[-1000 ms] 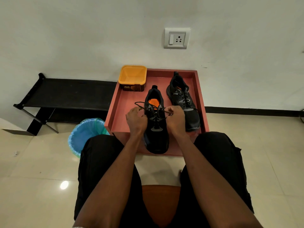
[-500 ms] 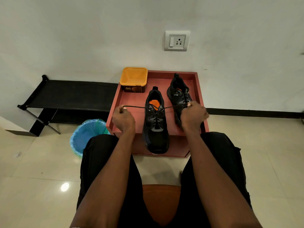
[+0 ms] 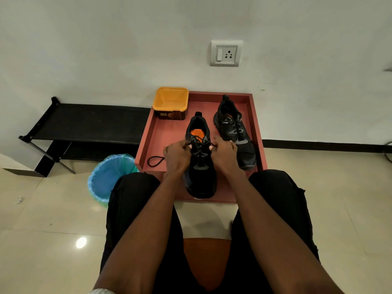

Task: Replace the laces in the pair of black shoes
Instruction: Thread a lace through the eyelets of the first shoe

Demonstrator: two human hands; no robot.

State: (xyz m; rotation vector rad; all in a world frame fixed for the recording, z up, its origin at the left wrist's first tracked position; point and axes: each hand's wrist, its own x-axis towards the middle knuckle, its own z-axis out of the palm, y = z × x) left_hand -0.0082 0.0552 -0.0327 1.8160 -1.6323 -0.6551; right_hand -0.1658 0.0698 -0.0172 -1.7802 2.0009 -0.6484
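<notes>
Judging by the layout, the step in hand is lacing the near black mesh trainer with an orange insole (image 3: pixel 200 164), which lies toe toward the person on the shallow red rectangular tray (image 3: pixel 257 132), directly between the fingers. The second black trainer (image 3: pixel 234 132) sits laced just beyond the right fingers. The next move probably calls for feeding each tip through the upper eyelets. Both forearms reach forward, wrists bent. The left hand (image 3: pixel 176 155) and right hand (image 3: pixel 224 153) each pinch an end of the thin black cord lace (image 3: pixel 156 161), whose slack loops outside the left fingers.
</notes>
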